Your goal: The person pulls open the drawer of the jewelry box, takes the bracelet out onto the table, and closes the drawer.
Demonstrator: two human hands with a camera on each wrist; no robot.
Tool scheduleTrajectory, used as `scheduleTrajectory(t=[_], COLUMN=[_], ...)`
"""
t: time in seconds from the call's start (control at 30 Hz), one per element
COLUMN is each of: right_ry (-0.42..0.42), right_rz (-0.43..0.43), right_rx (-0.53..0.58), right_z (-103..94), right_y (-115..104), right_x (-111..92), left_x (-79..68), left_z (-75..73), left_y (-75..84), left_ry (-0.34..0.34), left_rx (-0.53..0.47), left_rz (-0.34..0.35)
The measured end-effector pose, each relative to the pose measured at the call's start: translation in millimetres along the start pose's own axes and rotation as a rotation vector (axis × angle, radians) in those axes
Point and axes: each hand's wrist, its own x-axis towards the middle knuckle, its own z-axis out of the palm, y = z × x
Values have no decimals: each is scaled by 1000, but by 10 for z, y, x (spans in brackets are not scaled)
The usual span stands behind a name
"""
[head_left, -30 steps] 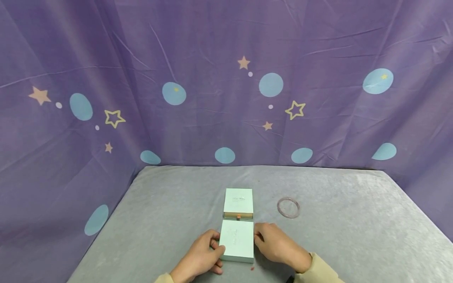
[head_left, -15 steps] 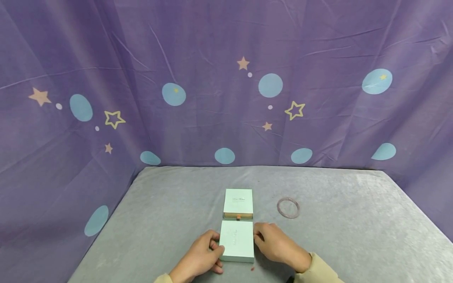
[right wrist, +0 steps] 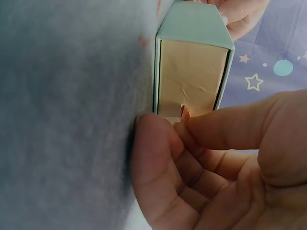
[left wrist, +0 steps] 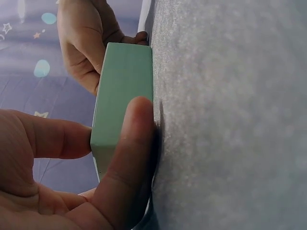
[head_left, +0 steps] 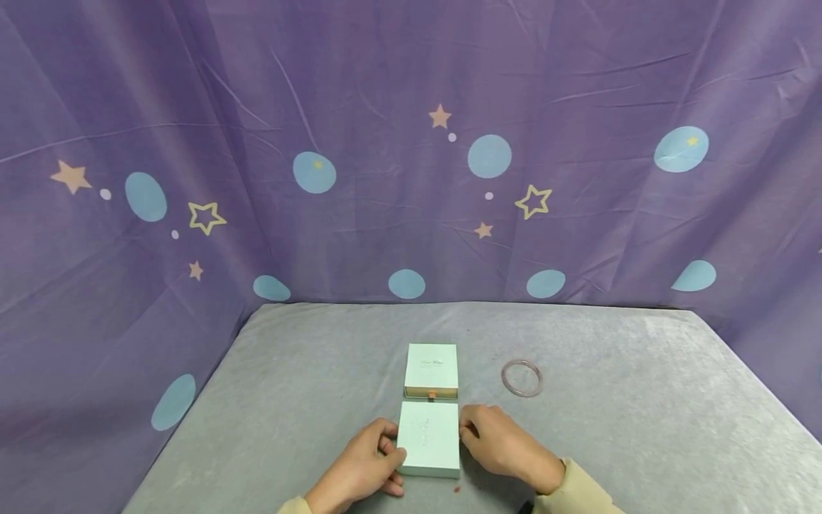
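Observation:
A pale green drawer-style gift box (head_left: 429, 437) lies flat on the table between both hands. My left hand (head_left: 362, 464) grips its left end; the left wrist view shows the thumb at one edge and fingers (left wrist: 139, 124) along the green side. At the box's right end, my right hand (head_left: 501, 441) has curled fingers. Up close in the right wrist view, thumb and finger pinch at a small orange ribbon tab (right wrist: 185, 113) on the tan drawer front (right wrist: 192, 72). That drawer front sits within the green sleeve.
Just behind is a second pale green box (head_left: 432, 365), its tan drawer front and orange tab facing me. A clear pinkish bangle (head_left: 522, 378) lies to its right. A small red speck (head_left: 457, 490) marks the grey cloth (head_left: 308, 371). Purple curtain (head_left: 359, 235) hangs behind.

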Motion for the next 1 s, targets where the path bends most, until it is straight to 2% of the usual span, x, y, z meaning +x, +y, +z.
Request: scheduleTrajectory(t=[0.5, 0.8, 1.0], right_ry=[-35, -60, -45], right_rz=[43, 51, 66], right_rx=[41, 61, 60], right_z=[-5, -10, -50], right_y=[27, 47, 72], right_x=[-5, 17, -10], left_x=[-16, -16, -5], left_z=[-24, -29, -18], left_y=[3, -2, 4], left_ry=[-26, -18, -24], left_rx=[-24, -47, -53], left_rz=[-17, -30, -26])
